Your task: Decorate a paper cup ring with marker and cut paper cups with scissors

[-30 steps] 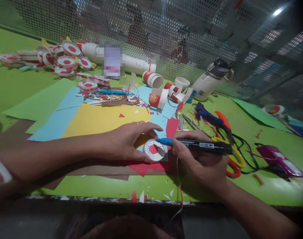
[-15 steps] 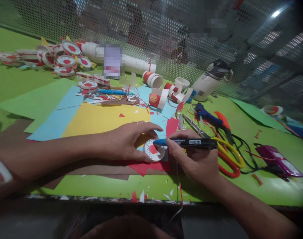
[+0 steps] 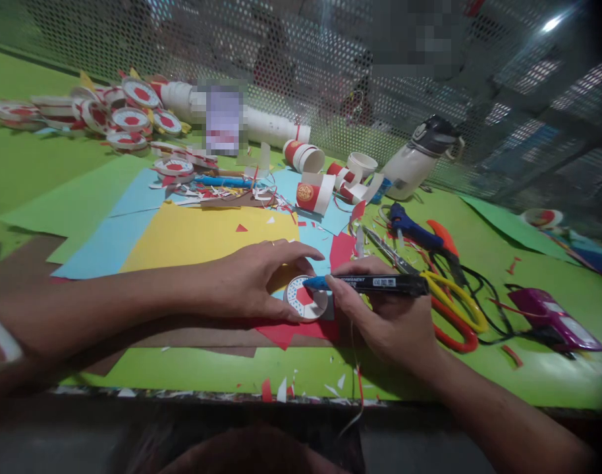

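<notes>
Head view: L hand (image 3: 254,280) has its grip on the paper disc (image 3: 305,298), thumb at near-left rim, fingers at far side; R hand (image 3: 384,316) grip is clamped round the marker (image 3: 370,284). Disc lies on coloured sheets (image 3: 207,237), close to near edge of counter (image 3: 182,368), abt midway along it. Risk, I think: if L thumb presses weakly, disc may turn & blue dots go astray; if ink is wet, fingers may smear it. Disc faces up; being round, no long axis. Marker's axis runs approx. along near edge, tip to the left.
</notes>
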Tool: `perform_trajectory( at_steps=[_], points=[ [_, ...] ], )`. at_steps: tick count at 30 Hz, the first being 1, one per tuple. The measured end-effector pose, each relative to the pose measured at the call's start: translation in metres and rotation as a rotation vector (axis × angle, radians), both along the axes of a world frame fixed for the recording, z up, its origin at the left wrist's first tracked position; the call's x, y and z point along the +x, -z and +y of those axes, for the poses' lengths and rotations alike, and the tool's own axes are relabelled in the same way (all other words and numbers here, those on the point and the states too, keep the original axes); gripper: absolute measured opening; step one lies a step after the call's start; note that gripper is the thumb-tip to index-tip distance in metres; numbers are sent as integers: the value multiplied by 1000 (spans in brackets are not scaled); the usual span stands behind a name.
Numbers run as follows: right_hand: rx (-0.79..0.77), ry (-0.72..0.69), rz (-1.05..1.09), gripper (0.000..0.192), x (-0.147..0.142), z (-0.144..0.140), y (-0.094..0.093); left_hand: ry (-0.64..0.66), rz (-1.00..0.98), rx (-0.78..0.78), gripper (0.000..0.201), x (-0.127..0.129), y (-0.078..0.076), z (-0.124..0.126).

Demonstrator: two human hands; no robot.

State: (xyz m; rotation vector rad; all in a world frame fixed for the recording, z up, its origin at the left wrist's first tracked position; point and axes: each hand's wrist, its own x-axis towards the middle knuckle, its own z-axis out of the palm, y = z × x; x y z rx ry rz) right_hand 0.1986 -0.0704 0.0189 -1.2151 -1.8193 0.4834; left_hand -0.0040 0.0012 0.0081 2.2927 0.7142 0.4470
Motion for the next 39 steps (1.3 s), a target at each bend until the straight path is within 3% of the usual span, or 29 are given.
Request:
perform_trajectory(
  at_steps=[16,21,25,39],
  points=[
    [44,35,-1,8,2,3,6,4,-3,-2,73,0,1,0],
    [14,71,165,7,-1,0,5,0,-8,6,73,0,0,0],
    [101,172,258,5,1,-6,4,2,-8,-9,72,0,1,0],
    [150,144,50,6,0,-1,3,20,-52,-6,71,0,1,1]
  ],
)
